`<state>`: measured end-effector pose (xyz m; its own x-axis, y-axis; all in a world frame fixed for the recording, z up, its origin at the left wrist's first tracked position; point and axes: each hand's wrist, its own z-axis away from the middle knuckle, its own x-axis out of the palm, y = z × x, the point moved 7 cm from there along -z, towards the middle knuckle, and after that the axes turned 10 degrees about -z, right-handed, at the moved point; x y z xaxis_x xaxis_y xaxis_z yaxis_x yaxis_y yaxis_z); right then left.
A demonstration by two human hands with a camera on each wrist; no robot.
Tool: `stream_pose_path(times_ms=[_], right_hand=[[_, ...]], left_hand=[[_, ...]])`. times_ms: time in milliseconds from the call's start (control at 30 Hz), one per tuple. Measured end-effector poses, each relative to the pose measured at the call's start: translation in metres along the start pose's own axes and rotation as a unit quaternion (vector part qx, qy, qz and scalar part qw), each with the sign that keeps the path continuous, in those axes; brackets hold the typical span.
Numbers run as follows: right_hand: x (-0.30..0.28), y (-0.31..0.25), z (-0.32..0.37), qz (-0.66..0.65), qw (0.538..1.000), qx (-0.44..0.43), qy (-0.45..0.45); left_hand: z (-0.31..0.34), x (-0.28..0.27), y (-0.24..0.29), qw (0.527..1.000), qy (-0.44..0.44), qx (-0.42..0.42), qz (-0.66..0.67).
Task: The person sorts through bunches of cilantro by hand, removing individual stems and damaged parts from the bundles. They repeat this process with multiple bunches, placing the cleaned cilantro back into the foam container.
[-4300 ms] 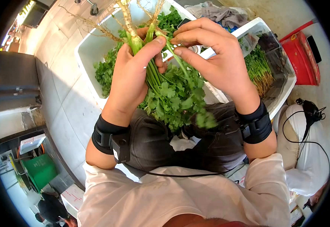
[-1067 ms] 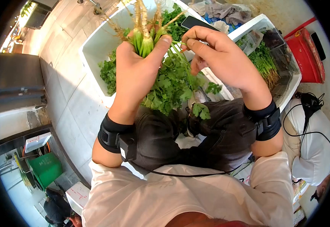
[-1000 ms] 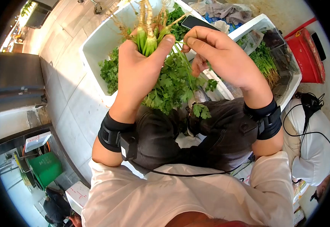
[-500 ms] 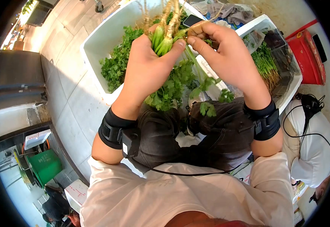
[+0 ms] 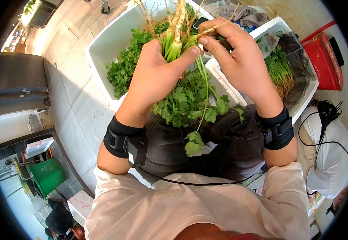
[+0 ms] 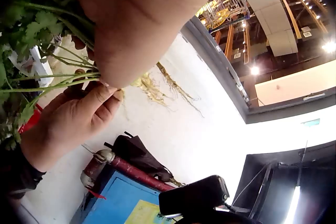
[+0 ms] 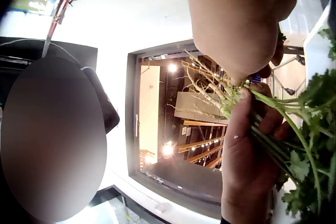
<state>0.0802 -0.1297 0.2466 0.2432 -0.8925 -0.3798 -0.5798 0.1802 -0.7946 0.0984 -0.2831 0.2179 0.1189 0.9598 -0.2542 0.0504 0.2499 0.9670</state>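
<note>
A bunch of cilantro hangs leaves-down over the person's knees, its pale roots pointing away from the body. The left hand grips it round the stems, thumb across the green bases. At the bunch's right side, the right hand pinches the base of one sprig between thumb and forefinger, where a thin root sticks out. In the left wrist view the right hand meets the left at the stem bases. The right wrist view shows the left hand wrapped round the stems, roots fanning out beyond.
A white foam box with loose cilantro stands in front. To its right, another white box holds root-on greens. A phone lies behind the right fingers. A red container stands far right, near another seated person.
The bunch and left hand have shifted right. The right hand has gone from a stem lower down to a sprig's base by the roots. A leafy sprig now hangs lower over the lap.
</note>
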Motion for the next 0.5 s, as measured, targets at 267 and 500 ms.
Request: stream_pose_path(times_ms=[267, 500], right_hand=[[-0.003, 0.004, -0.003, -0.032, 0.999, -0.019, 0.039], [-0.007, -0.014, -0.002, 0.056, 0.99, -0.125, 0.027]], left_hand=[[-0.001, -0.007, -0.009, 0.994, 0.043, -0.036, 0.091], [-0.003, -0.005, -0.01, 0.994, 0.037, -0.04, 0.092]])
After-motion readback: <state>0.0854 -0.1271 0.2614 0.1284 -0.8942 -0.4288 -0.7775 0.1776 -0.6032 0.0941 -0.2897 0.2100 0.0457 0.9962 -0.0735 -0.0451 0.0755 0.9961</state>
